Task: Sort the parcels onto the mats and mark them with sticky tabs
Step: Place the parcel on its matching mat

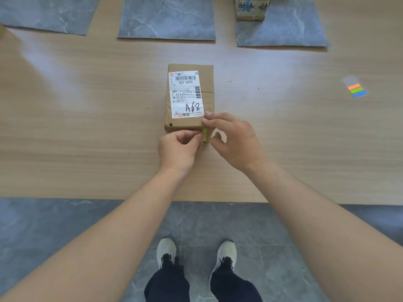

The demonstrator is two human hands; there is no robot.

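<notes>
The wooden table (87, 127) carries everything, with three grey marbled mats laid along its far edge: the left mat (48, 14), the middle mat (168, 18) and the right mat (294, 29). A second box (250, 9) already stands on the right mat. The parcel (208, 92), a small brown carton with a white label marked A68, lies mid-table, well short of any mat. Its creased cardboard looks stiff, and it is probably light, so it should lift easily if clasped across its two long sides rather than by the dented top. The right hand (233, 138) steadies its near right corner, fingers curled over the top edge and thumb against the near face. The left hand (177, 149) pinches the green tab (204, 135) between thumb and forefinger, holding it against that near face. The tab looks thin and floppy, so it is best held by its non-sticky end and pressed flat. The pad of tabs (356, 89), in orange, green and blue, lies well apart to the right.
</notes>
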